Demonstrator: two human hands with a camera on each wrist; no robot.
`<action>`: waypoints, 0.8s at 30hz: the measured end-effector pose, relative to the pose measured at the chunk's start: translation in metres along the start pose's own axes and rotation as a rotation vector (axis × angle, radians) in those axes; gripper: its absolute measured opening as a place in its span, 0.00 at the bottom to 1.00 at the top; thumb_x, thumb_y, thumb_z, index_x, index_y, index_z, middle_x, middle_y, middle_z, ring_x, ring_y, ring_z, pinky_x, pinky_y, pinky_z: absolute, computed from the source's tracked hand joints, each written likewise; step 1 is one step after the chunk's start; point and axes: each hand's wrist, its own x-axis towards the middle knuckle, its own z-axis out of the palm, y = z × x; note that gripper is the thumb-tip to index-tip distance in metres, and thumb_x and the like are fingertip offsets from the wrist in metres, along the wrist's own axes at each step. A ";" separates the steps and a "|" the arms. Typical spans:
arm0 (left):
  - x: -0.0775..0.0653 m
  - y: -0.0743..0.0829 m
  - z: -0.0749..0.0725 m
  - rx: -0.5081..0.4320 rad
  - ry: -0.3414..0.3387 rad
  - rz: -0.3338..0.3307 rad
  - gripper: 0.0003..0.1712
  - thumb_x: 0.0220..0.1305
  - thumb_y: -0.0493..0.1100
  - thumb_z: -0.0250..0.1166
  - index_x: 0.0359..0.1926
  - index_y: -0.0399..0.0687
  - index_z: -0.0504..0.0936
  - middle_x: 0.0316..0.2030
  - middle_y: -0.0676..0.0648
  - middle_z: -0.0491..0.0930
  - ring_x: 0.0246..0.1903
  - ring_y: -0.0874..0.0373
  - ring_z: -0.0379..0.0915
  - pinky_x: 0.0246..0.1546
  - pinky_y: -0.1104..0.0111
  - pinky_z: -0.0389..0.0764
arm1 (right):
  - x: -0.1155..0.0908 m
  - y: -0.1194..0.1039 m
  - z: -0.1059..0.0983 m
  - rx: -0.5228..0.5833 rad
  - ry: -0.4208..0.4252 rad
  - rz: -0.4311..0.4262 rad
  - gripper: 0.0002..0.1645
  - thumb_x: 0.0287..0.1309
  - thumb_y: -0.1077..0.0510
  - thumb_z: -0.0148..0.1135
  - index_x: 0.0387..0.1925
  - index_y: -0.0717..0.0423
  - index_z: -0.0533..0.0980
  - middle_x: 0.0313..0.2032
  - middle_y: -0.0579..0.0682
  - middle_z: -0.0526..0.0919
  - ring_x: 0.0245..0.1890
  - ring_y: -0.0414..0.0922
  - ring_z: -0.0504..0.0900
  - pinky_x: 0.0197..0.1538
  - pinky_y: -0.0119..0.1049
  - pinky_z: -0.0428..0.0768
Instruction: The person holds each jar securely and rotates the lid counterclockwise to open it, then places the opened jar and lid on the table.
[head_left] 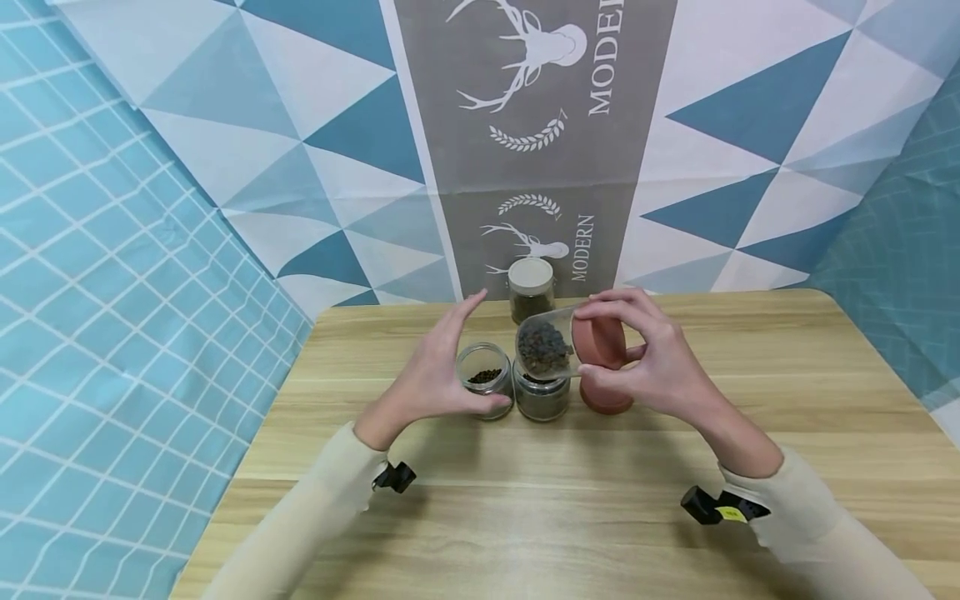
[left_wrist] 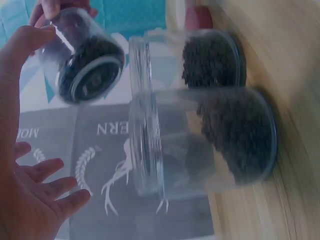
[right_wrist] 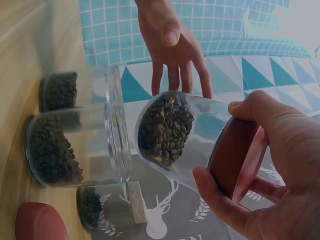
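My right hand (head_left: 652, 358) grips a clear glass jar (right_wrist: 185, 132) by its terracotta-red lid end (right_wrist: 237, 155), thumb and fingers around it. The jar lies tilted on its side in the air, dark coffee beans (right_wrist: 165, 127) gathered toward its glass bottom. My left hand (head_left: 431, 375) is spread, holding nothing, thumb and fingers apart beside an open glass jar (head_left: 483, 364). Another lidless glass jar (head_left: 542, 402) stands right of that one, below the held jar. Dark beans fill part of both standing jars, as the left wrist view shows.
A smaller jar with a pale lid (head_left: 531, 275) stands at the table's back edge, dark contents inside. A terracotta-red piece (head_left: 606, 398) rests on the wooden table (head_left: 495, 517), right of the jars. Patterned cloth (head_left: 555, 167) hangs behind.
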 end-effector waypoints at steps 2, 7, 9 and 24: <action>0.004 0.003 0.006 0.000 -0.016 0.009 0.82 0.40 0.59 0.91 0.91 0.48 0.53 0.86 0.36 0.65 0.85 0.36 0.64 0.84 0.37 0.71 | -0.001 0.001 0.001 -0.001 -0.001 -0.005 0.37 0.51 0.72 0.83 0.63 0.50 0.86 0.67 0.56 0.79 0.59 0.38 0.81 0.40 0.36 0.94; 0.010 0.008 0.015 0.010 -0.027 0.043 0.82 0.40 0.59 0.92 0.90 0.46 0.55 0.85 0.36 0.67 0.85 0.37 0.66 0.83 0.39 0.73 | -0.003 0.003 0.003 0.015 0.003 -0.017 0.37 0.51 0.73 0.84 0.63 0.51 0.86 0.66 0.56 0.80 0.58 0.38 0.81 0.40 0.37 0.94; 0.012 0.009 0.017 0.013 -0.027 0.052 0.81 0.40 0.59 0.92 0.90 0.45 0.55 0.85 0.36 0.67 0.84 0.37 0.67 0.83 0.39 0.74 | -0.003 0.003 0.004 0.022 0.003 -0.020 0.37 0.51 0.73 0.84 0.63 0.51 0.86 0.66 0.56 0.80 0.58 0.38 0.82 0.40 0.37 0.94; 0.026 0.017 0.036 -0.023 -0.055 0.072 0.79 0.41 0.60 0.92 0.89 0.47 0.58 0.83 0.41 0.71 0.81 0.42 0.73 0.80 0.43 0.78 | -0.002 0.005 0.012 0.078 -0.018 -0.041 0.38 0.49 0.75 0.83 0.63 0.53 0.86 0.66 0.60 0.79 0.59 0.38 0.82 0.38 0.34 0.94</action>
